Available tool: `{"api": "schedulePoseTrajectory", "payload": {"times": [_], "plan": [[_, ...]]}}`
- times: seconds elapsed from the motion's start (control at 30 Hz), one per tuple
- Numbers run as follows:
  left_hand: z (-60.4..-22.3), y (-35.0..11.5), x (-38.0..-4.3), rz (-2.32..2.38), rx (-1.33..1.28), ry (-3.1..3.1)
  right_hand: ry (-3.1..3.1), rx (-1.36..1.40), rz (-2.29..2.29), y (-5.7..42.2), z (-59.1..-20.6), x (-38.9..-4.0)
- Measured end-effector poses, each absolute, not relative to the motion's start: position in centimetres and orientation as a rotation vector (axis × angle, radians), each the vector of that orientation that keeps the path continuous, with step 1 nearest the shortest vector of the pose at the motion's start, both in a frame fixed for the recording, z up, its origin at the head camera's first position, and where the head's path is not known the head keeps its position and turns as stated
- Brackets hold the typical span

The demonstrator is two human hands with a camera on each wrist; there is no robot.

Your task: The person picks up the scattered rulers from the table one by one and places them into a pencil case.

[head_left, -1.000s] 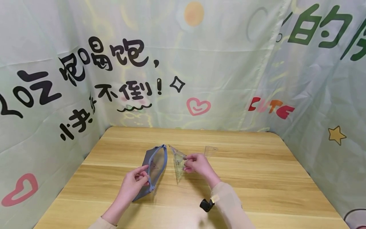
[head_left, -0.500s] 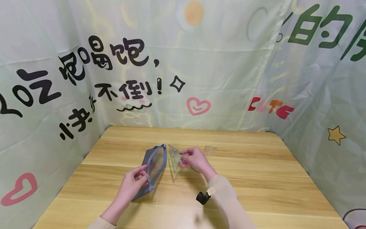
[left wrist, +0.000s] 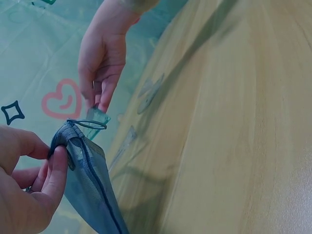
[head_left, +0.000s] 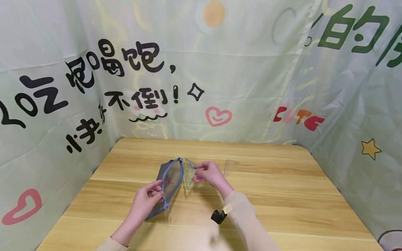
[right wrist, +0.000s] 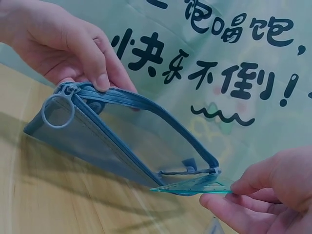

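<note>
Pinching: left fingers (left wrist: 59, 165), pouch (right wrist: 100, 141) edge | right fingers (right wrist: 256, 181), set square (right wrist: 195, 186) beside gaping mouth (right wrist: 183, 128)

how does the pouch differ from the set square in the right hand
Size: the pouch is larger than the set square.
Look: the pouch is blue-grey with a zip; the set square is clear with a greenish tint.
Shape: the pouch gapes open; the set square is thin and flat.
Shared: each is held, the pouch by the left hand, the set square by the right hand.
</note>
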State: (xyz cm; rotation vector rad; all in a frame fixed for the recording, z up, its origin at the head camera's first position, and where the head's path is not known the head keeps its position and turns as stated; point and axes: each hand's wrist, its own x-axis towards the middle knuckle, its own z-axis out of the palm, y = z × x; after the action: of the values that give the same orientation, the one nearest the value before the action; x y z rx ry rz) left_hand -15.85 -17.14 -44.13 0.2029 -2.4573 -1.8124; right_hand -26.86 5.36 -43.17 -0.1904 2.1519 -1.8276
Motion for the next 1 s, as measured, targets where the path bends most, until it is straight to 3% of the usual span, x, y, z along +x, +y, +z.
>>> {"api": "schedulePoseTrajectory", "payload": {"times": [1.0], "plan": [[-44.0, -16.8, -15.6, -1.831, 0.177, -2.45, 2.067, -0.201, -1.867, 3.0, -43.2, -27.4]]}}
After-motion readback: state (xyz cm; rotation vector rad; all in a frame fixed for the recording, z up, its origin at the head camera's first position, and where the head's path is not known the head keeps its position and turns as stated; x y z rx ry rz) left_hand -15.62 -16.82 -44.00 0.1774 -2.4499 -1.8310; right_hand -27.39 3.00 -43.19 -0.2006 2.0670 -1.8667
